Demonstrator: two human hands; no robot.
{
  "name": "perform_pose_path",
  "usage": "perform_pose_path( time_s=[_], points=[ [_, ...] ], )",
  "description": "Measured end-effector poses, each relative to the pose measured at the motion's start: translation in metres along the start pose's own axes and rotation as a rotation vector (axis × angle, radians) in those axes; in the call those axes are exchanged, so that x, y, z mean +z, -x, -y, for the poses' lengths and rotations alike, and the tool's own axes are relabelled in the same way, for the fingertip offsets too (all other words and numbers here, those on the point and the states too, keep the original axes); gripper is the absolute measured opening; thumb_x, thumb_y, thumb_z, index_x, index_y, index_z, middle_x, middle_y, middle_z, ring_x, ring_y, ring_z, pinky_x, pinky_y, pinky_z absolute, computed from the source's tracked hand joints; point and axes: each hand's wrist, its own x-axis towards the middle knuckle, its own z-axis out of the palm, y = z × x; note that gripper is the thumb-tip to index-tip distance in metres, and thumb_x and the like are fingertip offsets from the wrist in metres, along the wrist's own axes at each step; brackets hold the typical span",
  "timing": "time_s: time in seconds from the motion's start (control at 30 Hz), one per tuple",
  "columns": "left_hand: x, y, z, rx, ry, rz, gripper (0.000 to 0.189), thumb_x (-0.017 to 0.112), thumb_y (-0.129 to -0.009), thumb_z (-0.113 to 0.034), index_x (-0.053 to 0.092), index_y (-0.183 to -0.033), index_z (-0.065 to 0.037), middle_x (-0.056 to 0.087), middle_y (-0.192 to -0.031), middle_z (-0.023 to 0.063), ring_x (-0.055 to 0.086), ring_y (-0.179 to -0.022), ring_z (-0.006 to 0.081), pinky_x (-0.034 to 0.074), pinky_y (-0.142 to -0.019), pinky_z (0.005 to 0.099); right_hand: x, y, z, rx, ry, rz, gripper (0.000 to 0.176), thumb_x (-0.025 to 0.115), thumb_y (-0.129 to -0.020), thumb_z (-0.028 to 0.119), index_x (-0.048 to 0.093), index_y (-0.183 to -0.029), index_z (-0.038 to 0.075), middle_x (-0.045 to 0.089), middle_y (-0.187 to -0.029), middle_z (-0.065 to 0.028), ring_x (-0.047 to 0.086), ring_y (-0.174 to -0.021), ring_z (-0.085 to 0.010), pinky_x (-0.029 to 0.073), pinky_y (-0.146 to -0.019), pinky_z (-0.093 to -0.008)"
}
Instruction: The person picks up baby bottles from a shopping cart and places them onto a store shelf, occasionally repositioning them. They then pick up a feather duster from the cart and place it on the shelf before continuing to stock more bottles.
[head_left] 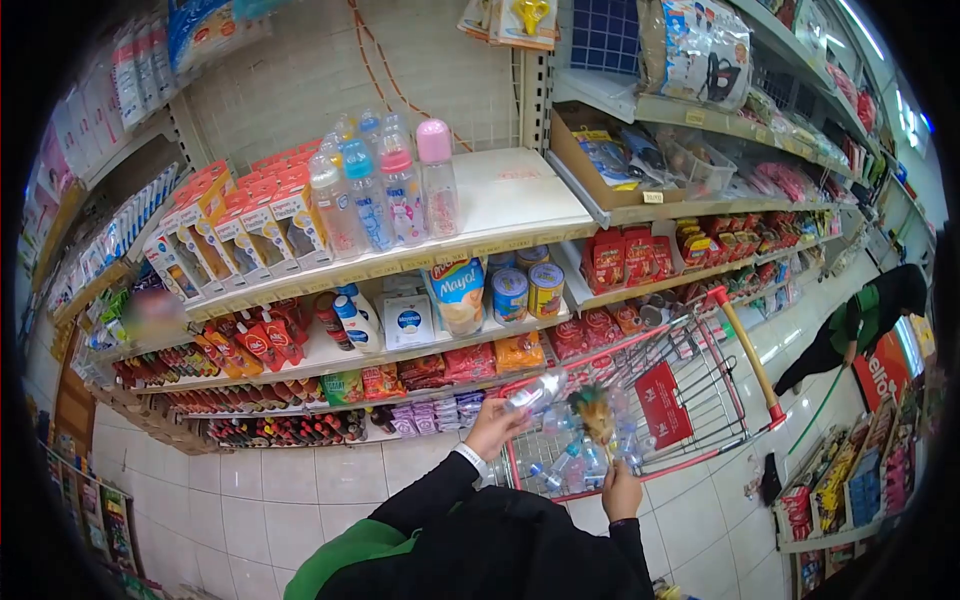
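Observation:
My left hand point(491, 429), with a white band at its wrist, grips a clear plastic baby bottle point(538, 391) held tilted over the near end of a shopping cart point(750, 357). In my right hand point(622, 491) is the handle of a feather duster point(593, 412). The duster's brown and dark feathers point up and away, above the cart basket. Several clear bottles point(570, 458) lie in the basket below both hands.
A shelf point(525, 195) ahead carries standing baby bottles point(385, 195) and boxed bottles point(255, 225). Below are sauce pouches, cans and a mayo pouch point(460, 295). To the right, a person point(865, 320) in black and green holds a long green pole. A low rack point(850, 490) stands at lower right.

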Motion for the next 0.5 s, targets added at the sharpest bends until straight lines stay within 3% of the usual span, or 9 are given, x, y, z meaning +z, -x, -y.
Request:
perform_pose_path(
  time_s=[0.03,0.07,0.13,0.2,0.27,0.5],
  points=[
    [0.019,0.014,-0.011,0.035,0.02,0.0,0.036,0.066,-0.092,-0.003,0.04,-0.116,-0.004,0.055,-0.114,0.0114,0.06,-0.107,0.019,0.056,-0.087,0.0328,0.001,0.001,-0.003,0.019,-0.106,-0.033,0.018,0.057,-0.095,0.019,0.067,-0.103,0.007,0.066,-0.074,-0.0217,0.065,-0.069,-0.0416,0.049,-0.06,-0.0501],
    [0.028,0.018,-0.012,0.015,0.008,0.002,0.036,0.066,-0.092,-0.003,0.04,-0.116,-0.004,0.055,-0.114,0.0114,0.06,-0.107,0.019,0.056,-0.087,0.0328,0.002,0.003,-0.002,0.042,-0.108,-0.03,0.018,0.057,-0.095,0.019,0.067,-0.103,0.007,0.066,-0.074,-0.0217,0.065,-0.069,-0.0416,0.049,-0.06,-0.0501],
    [0.045,0.025,-0.017,0.399,-0.139,0.074,0.044,0.069,-0.089,0.0,0.036,-0.117,-0.005,0.055,-0.115,0.0115,0.06,-0.11,0.0201,0.054,-0.092,0.0328,0.006,0.007,-0.002,0.107,-0.234,-0.025,0.018,0.054,-0.096,0.021,0.064,-0.102,0.008,0.066,-0.075,-0.0206,0.064,-0.071,-0.043,0.047,-0.061,-0.0525],
    [0.066,0.038,-0.03,0.44,-0.222,0.048,0.053,0.072,-0.084,0.005,0.033,-0.118,-0.006,0.052,-0.118,0.0119,0.06,-0.111,0.0201,0.052,-0.095,0.033,0.011,0.011,-0.004,0.087,-0.235,-0.042,0.018,0.055,-0.096,0.021,0.064,-0.103,0.008,0.066,-0.075,-0.0207,0.064,-0.072,-0.0425,0.047,-0.061,-0.052],
    [0.076,0.045,-0.037,0.664,-0.264,0.121,0.057,0.074,-0.08,0.008,0.033,-0.117,-0.007,0.048,-0.122,0.0124,0.058,-0.114,0.0209,0.051,-0.097,0.0336,0.007,0.011,0.001,0.139,-0.215,0.046,0.018,0.056,-0.095,0.022,0.064,-0.103,0.008,0.066,-0.075,-0.0205,0.065,-0.073,-0.042,0.048,-0.062,-0.0515],
    [0.089,0.056,-0.056,0.886,-0.35,0.162,0.065,0.076,-0.075,0.012,0.031,-0.119,-0.008,0.041,-0.126,0.0131,0.052,-0.122,0.0227,0.049,-0.102,0.0391,0.006,0.005,0.007,0.107,-0.221,0.041,0.019,0.062,-0.091,0.016,0.066,-0.106,0.004,0.067,-0.078,-0.0234,0.066,-0.073,-0.0408,0.05,-0.063,-0.0475]
  ],
)
